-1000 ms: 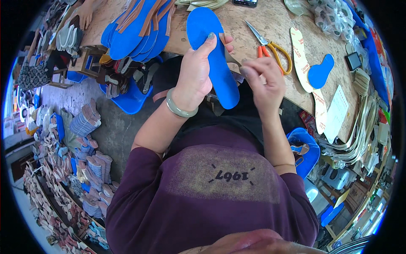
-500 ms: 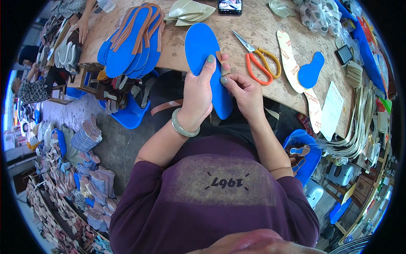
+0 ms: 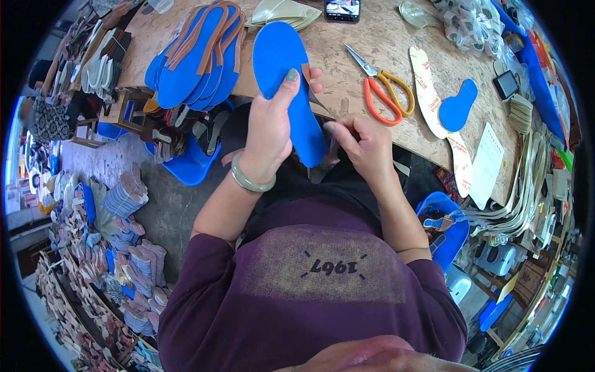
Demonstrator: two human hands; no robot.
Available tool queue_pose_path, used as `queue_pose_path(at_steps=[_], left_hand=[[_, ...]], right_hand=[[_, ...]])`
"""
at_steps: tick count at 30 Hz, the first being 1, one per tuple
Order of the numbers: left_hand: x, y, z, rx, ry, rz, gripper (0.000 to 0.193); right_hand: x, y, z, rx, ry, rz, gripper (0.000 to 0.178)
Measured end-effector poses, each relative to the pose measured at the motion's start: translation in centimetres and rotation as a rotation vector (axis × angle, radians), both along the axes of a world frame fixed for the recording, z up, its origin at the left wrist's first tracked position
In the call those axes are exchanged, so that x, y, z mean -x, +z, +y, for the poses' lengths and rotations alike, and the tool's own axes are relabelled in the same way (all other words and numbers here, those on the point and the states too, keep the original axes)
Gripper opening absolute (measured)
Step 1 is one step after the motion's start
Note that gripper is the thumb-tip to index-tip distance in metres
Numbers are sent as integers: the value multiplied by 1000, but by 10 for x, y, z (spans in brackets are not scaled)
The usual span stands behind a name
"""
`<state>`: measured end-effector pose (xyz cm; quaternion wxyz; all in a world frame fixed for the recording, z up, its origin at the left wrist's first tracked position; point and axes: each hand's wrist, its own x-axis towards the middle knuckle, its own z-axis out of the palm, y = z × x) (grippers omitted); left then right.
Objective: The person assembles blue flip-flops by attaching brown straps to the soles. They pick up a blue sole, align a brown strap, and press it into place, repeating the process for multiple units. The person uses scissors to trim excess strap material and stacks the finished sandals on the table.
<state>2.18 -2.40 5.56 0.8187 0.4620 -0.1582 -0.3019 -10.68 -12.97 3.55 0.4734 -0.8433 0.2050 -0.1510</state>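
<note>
A blue shoe insole (image 3: 277, 53) is held up in my left hand (image 3: 271, 121), the thumb pressed on its face and the fingers behind. One end of a brown strip (image 3: 305, 72) lies against the insole's right edge, near my left fingertips. From there the strip runs away from the edge toward my right hand (image 3: 367, 144), whose thumb and forefinger pinch it. The strip's lower part is partly hidden and hard to see against my dark clothing. Scissors (image 3: 385, 99) with orange and yellow handles lie on the wooden table (image 3: 334, 77), beyond my right hand.
A pile of blue insoles with brown strips (image 3: 186, 80) sits at the table's left. White printed insole shapes (image 3: 424, 90), a small blue piece (image 3: 457, 106) and a paper sheet (image 3: 487, 162) lie right. A phone (image 3: 343, 10) is at the far edge. Blue bins (image 3: 191, 170) stand below.
My left hand has shifted left and slightly away with the insole. My right hand has moved right and down, drawing the brown strip out from the insole's edge.
</note>
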Motion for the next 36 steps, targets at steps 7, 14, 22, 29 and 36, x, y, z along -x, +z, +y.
queue_pose_path(at_steps=[7,14,22,29,36], left_hand=[[-21,12,9,-21,-118,-77,33],[-14,18,15,14,-303,-9,36],[-17,1,11,282,-132,-138,32],[-11,-4,3,339,-90,-135,38],[-10,-9,3,342,-51,-91,39]], right_hand=[[4,2,-14,100,42,-371,22],[-30,-15,-23,-755,247,-208,32],[-34,31,-4,-604,135,-163,27],[-36,16,0,-591,-20,-475,20],[-39,6,8,-841,-8,-331,19]])
